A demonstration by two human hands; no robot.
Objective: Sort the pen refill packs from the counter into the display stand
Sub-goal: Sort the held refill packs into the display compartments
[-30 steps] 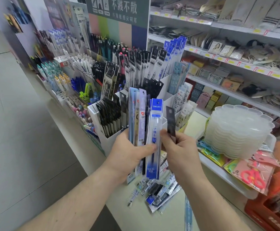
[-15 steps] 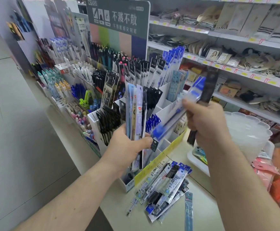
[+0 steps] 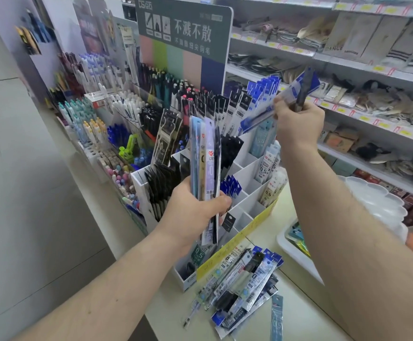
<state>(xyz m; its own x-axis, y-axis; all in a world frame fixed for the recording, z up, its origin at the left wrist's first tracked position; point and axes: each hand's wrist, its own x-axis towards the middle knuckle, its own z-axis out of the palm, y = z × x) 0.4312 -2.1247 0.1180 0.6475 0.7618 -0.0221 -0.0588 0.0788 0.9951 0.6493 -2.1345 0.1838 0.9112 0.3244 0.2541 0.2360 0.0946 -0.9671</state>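
Blue-headed refill pack (image 3: 269, 108): pinched, tilted, above the rear compartments of the display stand (image 3: 247, 193).
Right hand (image 3: 299, 120): fingers grasp this pack plus a dark pack (image 3: 303, 88).
Left hand (image 3: 195, 212): fingers clenched round an upright bundle of packs (image 3: 206, 166).
Loose packs (image 3: 240, 281): piled on the tabletop (image 3: 299, 313), beside the stand's front.

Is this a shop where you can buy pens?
Most likely a stationery shop. A display stand is packed with pens and refill packs, shelves carry yellow price tags, and a green sign advertises the pens.
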